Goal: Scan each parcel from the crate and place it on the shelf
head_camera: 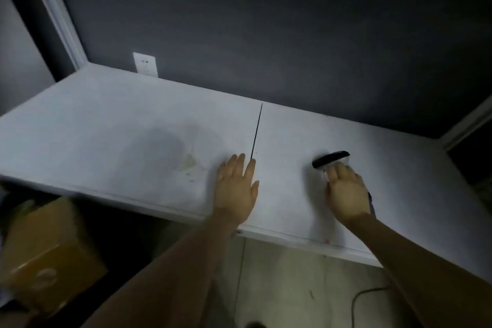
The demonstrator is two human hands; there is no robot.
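Observation:
A white shelf board [127, 120] spans the view, with a thin dark seam down its middle. My left hand [237, 186] lies flat on the board near the seam, fingers straight and holding nothing. My right hand [346, 192] is further right on the board and grips a handheld scanner [331, 158]; the scanner's black head sticks out past my fingers and its pale body is mostly hidden under the hand. A brown cardboard parcel [48, 253] sits below the shelf at the lower left, blurred.
A dark grey wall stands behind the shelf with a white socket plate [145, 64] on it. White shelf uprights [57, 13] rise at left and right, and another board runs overhead. A dark cable [364, 298] lies on the pale floor.

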